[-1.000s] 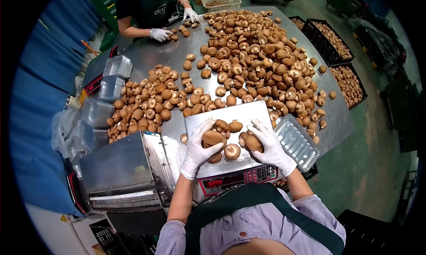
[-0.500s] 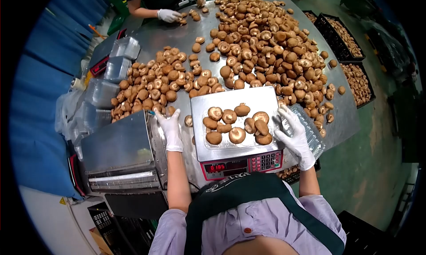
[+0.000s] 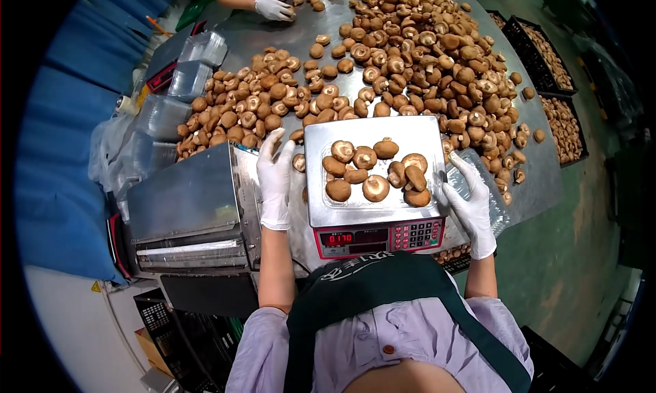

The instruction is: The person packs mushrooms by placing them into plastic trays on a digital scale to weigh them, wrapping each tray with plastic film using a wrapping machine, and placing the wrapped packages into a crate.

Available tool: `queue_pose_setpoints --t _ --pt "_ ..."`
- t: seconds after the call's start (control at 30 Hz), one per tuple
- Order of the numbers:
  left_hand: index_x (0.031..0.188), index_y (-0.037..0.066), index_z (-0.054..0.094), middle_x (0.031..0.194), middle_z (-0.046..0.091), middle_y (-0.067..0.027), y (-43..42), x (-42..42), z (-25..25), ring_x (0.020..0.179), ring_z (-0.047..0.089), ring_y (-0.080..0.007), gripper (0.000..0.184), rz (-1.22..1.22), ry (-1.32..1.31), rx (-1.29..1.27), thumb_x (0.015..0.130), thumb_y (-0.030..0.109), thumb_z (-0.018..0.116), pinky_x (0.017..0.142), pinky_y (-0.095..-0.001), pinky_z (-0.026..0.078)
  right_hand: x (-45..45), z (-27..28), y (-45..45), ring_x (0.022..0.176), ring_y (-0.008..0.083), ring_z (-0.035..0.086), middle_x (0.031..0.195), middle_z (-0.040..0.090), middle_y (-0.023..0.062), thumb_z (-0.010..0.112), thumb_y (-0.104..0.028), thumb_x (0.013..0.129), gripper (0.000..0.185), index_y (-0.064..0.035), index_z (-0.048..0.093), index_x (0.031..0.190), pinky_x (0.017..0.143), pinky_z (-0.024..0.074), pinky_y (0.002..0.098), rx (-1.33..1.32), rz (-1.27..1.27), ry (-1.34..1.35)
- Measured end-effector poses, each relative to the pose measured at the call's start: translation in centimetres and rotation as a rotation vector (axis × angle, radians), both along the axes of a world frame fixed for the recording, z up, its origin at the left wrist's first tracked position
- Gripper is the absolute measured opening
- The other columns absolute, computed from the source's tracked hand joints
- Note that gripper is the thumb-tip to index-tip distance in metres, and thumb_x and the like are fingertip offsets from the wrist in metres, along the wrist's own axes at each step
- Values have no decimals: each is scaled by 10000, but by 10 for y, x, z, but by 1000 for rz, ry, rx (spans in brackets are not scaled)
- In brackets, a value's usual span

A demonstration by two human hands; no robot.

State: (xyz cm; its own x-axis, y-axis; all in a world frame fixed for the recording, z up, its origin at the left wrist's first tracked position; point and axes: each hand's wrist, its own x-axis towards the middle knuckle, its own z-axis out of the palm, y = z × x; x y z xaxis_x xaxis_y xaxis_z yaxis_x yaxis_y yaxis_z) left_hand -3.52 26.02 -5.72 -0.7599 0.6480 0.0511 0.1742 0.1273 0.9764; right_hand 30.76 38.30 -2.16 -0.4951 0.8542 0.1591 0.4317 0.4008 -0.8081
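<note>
Several brown mushrooms (image 3: 375, 188) lie on a clear tray on the metal plate of a red-framed scale (image 3: 321, 212), whose red display is lit. Just left of the plate, my left hand (image 3: 275, 181), in a white glove, is raised with its fingers apart and nothing in it. At the plate's right edge is my right hand (image 3: 471, 205), also gloved, fingers spread and holding nothing, beside a clear plastic tray (image 3: 497, 212). Beyond the scale, a smaller mushroom heap (image 3: 239, 106) spreads to the left and a larger heap (image 3: 437, 58) to the right.
A metal-topped machine (image 3: 184, 191) stands left of the scale. Stacked clear trays (image 3: 164, 117) line the table's left side. Across the metal table (image 3: 533, 181), a co-worker's gloved hand (image 3: 275, 9) is near some mushrooms. Black crates of mushrooms (image 3: 562, 126) stand on the right.
Both my hands have moved off the mushrooms, outward to either side of the scale, and opened. The mushrooms lie more spread out on the tray. The whole view has shifted.
</note>
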Motion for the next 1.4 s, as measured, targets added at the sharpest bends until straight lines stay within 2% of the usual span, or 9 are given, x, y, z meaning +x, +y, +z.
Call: queue_pose_setpoints --t 0.3,0.43,0.73,0.87,0.93,1.13,1.2,1.23,1.4 --pt "1266 74 515 1319 476 -191 14 46 8 1249 414 -359 558 -501 495 -278 739 185 662 1081 -401 300 -34 -1 -11 1130 279 529 1193 566 157 720 -152 742 524 -33 543 1221 981 420 351 70 131 -21" --pt "1206 61 562 1234 553 -161 19 49 1 1210 465 -327 495 -445 569 -283 733 146 676 1037 -386 353 -49 -12 -16 1108 345 520 1170 566 189 723 -148 714 525 -17 544 1189 958 416 396 241 207 -57" --pt "980 -1 677 971 664 -133 17 45 6 908 619 -219 255 -272 28 -163 829 205 673 816 -304 477 -51 -11 -17 1036 315 590 1107 612 171 620 39 755 412 -17 578 1160 909 463 359 258 166 44" --pt "954 -24 669 830 612 -8 15 39 0 740 545 -73 198 -286 -49 -25 870 155 649 650 -201 434 -55 -10 -11 1022 312 593 1103 621 167 624 27 758 374 -10 595 1129 894 472 357 295 119 133" --pt "951 -25 669 847 625 -43 14 38 -4 772 568 -106 196 -276 -62 -29 871 152 641 688 -224 446 -59 -12 -4 1040 316 584 1118 614 173 636 13 760 375 -12 594 1132 899 469 364 347 115 152" --pt "953 10 663 771 576 45 15 47 4 640 488 -16 176 -303 -46 51 891 171 629 560 -165 390 -73 -21 2 1203 375 457 1320 461 213 677 -189 776 523 -38 517 1251 998 389 413 479 364 -262" --pt "944 0 661 756 572 30 13 55 17 663 513 -34 179 -296 -235 -75 892 167 625 584 -181 418 -70 -18 7 1201 367 468 1305 476 212 666 -175 795 550 -52 483 1298 1004 392 403 455 383 -246" --pt "875 -36 649 793 627 -88 16 56 21 741 595 -143 168 -339 72 -41 858 131 636 674 -260 469 -69 -19 9 1197 347 481 1297 486 210 655 -175 813 550 -55 467 1317 1005 393 386 230 370 -94" --pt "936 22 674 762 624 -115 30 86 24 733 596 -273 230 -491 497 34 795 203 646 721 -378 447 -64 -25 19 1196 247 508 1307 513 179 617 -188 870 520 -52 448 1342 1006 383 321 -210 217 212"
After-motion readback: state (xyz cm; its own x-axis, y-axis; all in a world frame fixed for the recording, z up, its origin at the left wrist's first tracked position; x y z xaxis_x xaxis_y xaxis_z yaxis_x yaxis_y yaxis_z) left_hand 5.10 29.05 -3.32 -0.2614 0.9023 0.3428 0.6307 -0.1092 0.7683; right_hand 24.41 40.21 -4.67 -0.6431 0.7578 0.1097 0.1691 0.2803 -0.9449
